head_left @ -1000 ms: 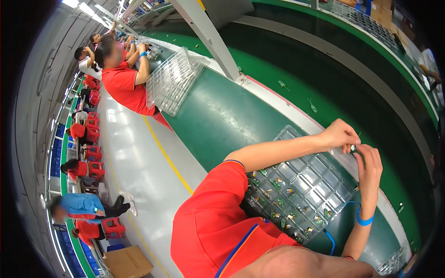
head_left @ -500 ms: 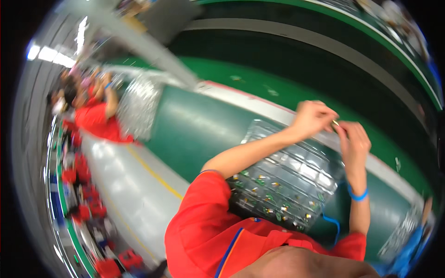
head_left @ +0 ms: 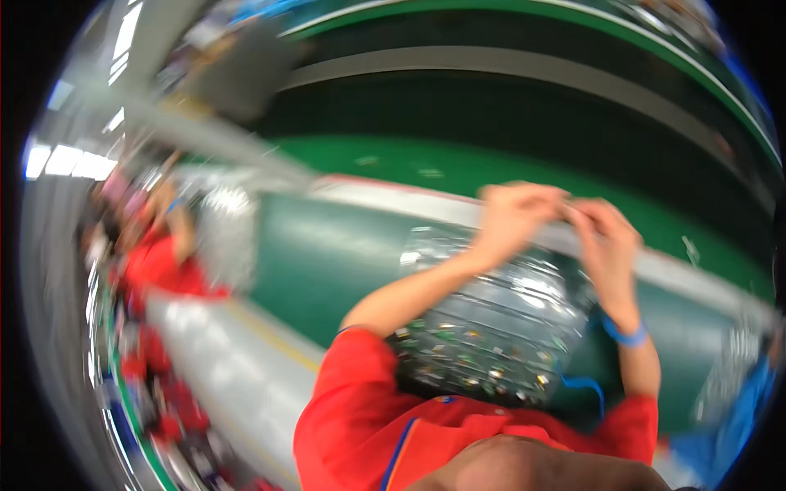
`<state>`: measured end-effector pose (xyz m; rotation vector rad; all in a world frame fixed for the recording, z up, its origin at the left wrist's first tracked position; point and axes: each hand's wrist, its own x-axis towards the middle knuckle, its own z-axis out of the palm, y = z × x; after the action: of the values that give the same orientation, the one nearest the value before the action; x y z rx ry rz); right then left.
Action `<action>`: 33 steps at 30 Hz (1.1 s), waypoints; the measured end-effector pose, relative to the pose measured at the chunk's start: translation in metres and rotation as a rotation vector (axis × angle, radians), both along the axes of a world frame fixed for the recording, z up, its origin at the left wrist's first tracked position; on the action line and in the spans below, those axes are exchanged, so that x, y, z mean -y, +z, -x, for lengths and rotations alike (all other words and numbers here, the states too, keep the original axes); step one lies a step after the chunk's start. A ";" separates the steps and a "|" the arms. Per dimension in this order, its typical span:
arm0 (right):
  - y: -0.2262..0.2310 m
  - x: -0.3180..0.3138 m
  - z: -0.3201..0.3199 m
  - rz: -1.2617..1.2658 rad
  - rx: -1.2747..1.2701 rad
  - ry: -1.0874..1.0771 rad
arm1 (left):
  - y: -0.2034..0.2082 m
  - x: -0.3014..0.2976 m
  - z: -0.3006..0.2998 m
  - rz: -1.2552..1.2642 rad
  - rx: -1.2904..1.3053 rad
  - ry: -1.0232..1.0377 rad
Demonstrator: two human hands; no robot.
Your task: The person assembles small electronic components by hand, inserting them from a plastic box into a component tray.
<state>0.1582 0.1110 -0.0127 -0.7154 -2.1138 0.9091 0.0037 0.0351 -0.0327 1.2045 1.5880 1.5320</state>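
My left hand and my right hand meet fingertip to fingertip above the far edge of a clear plastic tray. Both are closed in a pinch around a small part, blurred now and mostly covered by the fingers; it looked brassy a moment earlier. The tray lies on a green work surface. In its near rows sit several small green circuit boards with whitish and yellow bits; the far rows show bare shiny plastic. A blue band circles my right wrist, and a blue cord lies beside the tray.
Beyond the pale rail runs a dark belt with green borders. A co-worker in a red shirt is at the left by another clear tray. A blue sleeve and a further clear tray show at the right.
The whole view has swung, with blur, so the scene sits further left and the left side lower. My hands stay pinched together; their fingertips now look closer and cover the part.
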 end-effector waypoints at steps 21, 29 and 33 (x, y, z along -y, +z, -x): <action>0.018 -0.008 0.006 -0.098 -0.150 0.067 | 0.025 0.011 0.004 -0.091 0.330 -0.091; 0.020 0.001 -0.010 -0.094 -0.134 0.016 | 0.020 0.013 -0.009 -0.173 0.362 -0.165; 0.016 0.006 -0.005 -0.068 -0.175 0.021 | 0.016 0.017 -0.007 -0.214 0.229 -0.101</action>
<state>0.1637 0.1049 0.0032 -0.5596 -1.9900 0.8740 0.0105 0.0182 -0.0170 1.1557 1.2225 1.7382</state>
